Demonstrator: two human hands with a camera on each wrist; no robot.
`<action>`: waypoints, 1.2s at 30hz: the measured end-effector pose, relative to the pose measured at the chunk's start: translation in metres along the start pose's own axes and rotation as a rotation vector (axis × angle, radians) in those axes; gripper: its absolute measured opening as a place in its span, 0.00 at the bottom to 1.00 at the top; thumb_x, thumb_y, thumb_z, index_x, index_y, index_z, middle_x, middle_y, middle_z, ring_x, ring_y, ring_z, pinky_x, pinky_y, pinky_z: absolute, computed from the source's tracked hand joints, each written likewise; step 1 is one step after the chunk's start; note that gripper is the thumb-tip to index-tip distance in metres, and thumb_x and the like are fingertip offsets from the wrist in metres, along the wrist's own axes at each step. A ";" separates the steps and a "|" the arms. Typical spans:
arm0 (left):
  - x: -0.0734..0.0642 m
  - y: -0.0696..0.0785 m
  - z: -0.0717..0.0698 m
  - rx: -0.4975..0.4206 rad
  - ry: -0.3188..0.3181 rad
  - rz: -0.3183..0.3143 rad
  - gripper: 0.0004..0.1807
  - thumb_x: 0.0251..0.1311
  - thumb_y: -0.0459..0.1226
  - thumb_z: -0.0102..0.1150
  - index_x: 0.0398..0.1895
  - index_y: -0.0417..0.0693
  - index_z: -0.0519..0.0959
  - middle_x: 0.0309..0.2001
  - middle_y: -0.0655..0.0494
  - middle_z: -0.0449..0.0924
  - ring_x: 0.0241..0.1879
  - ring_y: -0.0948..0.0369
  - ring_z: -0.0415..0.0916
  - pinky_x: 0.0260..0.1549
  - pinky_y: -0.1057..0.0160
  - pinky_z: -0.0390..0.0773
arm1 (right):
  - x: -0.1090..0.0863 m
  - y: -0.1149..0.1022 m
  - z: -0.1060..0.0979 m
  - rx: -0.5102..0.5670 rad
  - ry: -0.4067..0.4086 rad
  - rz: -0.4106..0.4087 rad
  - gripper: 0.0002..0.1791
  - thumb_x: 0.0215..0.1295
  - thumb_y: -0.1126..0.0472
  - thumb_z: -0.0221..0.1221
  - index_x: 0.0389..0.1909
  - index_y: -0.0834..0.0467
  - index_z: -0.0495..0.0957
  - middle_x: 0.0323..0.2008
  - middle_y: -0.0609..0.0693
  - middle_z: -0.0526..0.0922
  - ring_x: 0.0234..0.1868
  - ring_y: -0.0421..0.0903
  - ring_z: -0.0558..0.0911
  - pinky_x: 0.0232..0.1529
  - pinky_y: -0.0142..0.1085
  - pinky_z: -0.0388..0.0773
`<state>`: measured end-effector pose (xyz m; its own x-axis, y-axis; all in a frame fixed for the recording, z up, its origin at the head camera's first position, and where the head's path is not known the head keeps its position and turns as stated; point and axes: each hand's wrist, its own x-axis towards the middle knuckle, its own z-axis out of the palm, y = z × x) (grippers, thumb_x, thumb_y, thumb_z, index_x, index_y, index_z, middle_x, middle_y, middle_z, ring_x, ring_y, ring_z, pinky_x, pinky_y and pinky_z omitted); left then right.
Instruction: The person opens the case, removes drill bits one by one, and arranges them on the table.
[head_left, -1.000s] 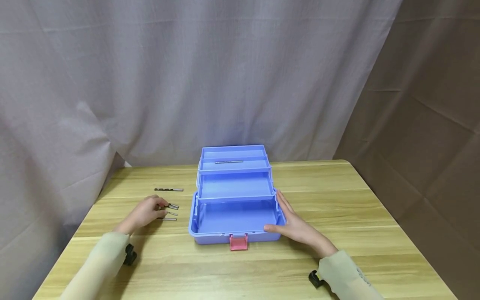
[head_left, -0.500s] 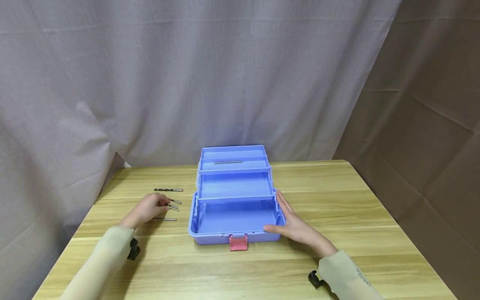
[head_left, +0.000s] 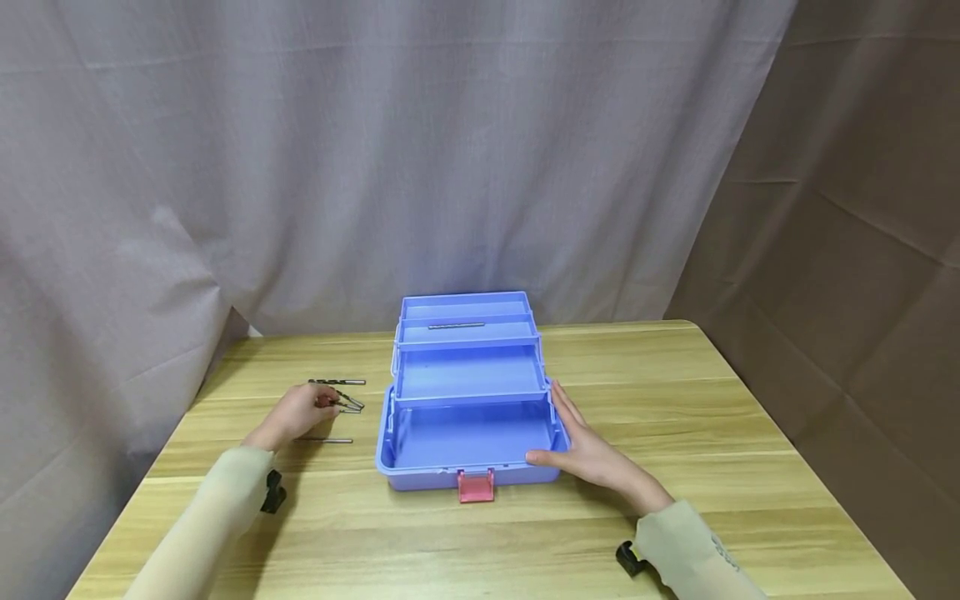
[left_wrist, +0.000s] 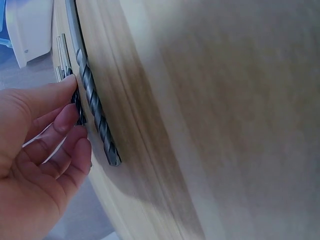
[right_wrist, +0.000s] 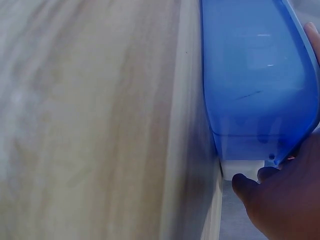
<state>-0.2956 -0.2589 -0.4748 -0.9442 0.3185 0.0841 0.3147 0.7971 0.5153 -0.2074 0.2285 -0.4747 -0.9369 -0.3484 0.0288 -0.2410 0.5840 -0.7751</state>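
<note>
Near the table's left side, my left hand (head_left: 292,412) pinches a small group of drill bits (head_left: 350,406) between thumb and fingertips, their silver shanks pointing right. Dark fluted ends of these drill bits (left_wrist: 78,107) show at the fingertips in the left wrist view. One longer drill bit (head_left: 333,440) lies in front of the hand, another drill bit (head_left: 348,382) just behind it. My right hand (head_left: 592,450) rests at the right front corner of a blue toolbox (head_left: 420,479), thumb over the front rim, straight fingers along the side.
The toolbox stands unfolded, with stepped trays (head_left: 471,371) at its back. A silver drill bit (head_left: 456,326) lies on an upper tray. A pink latch (head_left: 476,486) hangs at the front. Grey curtain (head_left: 480,167) hangs behind the wooden table (head_left: 420,550).
My left hand has shifted slightly back and to the right, and the drill bits at its fingertips have drawn closer together. The right hand and toolbox stay put.
</note>
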 end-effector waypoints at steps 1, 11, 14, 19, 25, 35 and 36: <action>0.000 -0.001 0.000 -0.003 -0.002 -0.003 0.12 0.62 0.32 0.66 0.46 0.33 0.82 0.36 0.49 0.82 0.38 0.53 0.78 0.41 0.49 0.78 | 0.000 0.000 0.000 0.002 0.000 0.000 0.67 0.58 0.41 0.70 0.81 0.54 0.30 0.80 0.52 0.27 0.78 0.65 0.40 0.69 0.67 0.47; -0.008 0.001 -0.003 -0.015 0.013 0.049 0.13 0.61 0.31 0.66 0.48 0.34 0.81 0.34 0.51 0.81 0.35 0.57 0.76 0.37 0.56 0.76 | 0.001 0.001 0.001 0.000 -0.001 -0.003 0.67 0.58 0.41 0.70 0.81 0.55 0.30 0.80 0.52 0.27 0.78 0.65 0.39 0.69 0.67 0.46; -0.009 0.000 -0.003 -0.020 0.016 0.061 0.14 0.61 0.30 0.66 0.50 0.34 0.80 0.35 0.50 0.82 0.35 0.57 0.77 0.37 0.55 0.77 | 0.000 0.001 0.000 0.002 -0.004 -0.004 0.67 0.58 0.41 0.70 0.81 0.55 0.30 0.80 0.52 0.27 0.77 0.65 0.40 0.69 0.67 0.46; -0.011 -0.003 -0.004 -0.022 0.021 0.076 0.16 0.61 0.30 0.66 0.51 0.33 0.79 0.34 0.50 0.82 0.35 0.57 0.77 0.37 0.55 0.77 | 0.000 0.001 0.000 0.007 -0.003 -0.009 0.67 0.59 0.41 0.70 0.81 0.55 0.30 0.80 0.52 0.27 0.77 0.66 0.40 0.69 0.67 0.46; -0.012 -0.006 -0.004 -0.026 0.017 0.081 0.16 0.60 0.30 0.67 0.50 0.33 0.79 0.33 0.52 0.80 0.34 0.57 0.77 0.36 0.56 0.77 | 0.000 0.001 0.000 0.004 -0.004 -0.013 0.67 0.58 0.41 0.70 0.81 0.55 0.30 0.80 0.53 0.27 0.77 0.66 0.40 0.69 0.68 0.46; -0.013 -0.007 -0.005 -0.013 0.016 0.061 0.16 0.60 0.31 0.66 0.51 0.35 0.79 0.33 0.54 0.80 0.33 0.59 0.76 0.36 0.56 0.76 | 0.000 0.002 0.000 0.002 -0.002 -0.013 0.66 0.59 0.41 0.70 0.81 0.53 0.30 0.80 0.52 0.27 0.77 0.66 0.39 0.69 0.68 0.46; -0.013 -0.007 -0.005 -0.013 0.015 0.062 0.17 0.60 0.31 0.66 0.51 0.35 0.79 0.33 0.54 0.80 0.33 0.59 0.76 0.36 0.56 0.76 | 0.000 0.002 0.000 0.002 -0.001 -0.013 0.66 0.59 0.41 0.70 0.81 0.53 0.30 0.80 0.52 0.27 0.77 0.66 0.39 0.69 0.68 0.46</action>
<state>-0.2861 -0.2708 -0.4752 -0.9242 0.3593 0.1295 0.3719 0.7691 0.5198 -0.2079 0.2291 -0.4760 -0.9334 -0.3567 0.0381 -0.2524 0.5777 -0.7762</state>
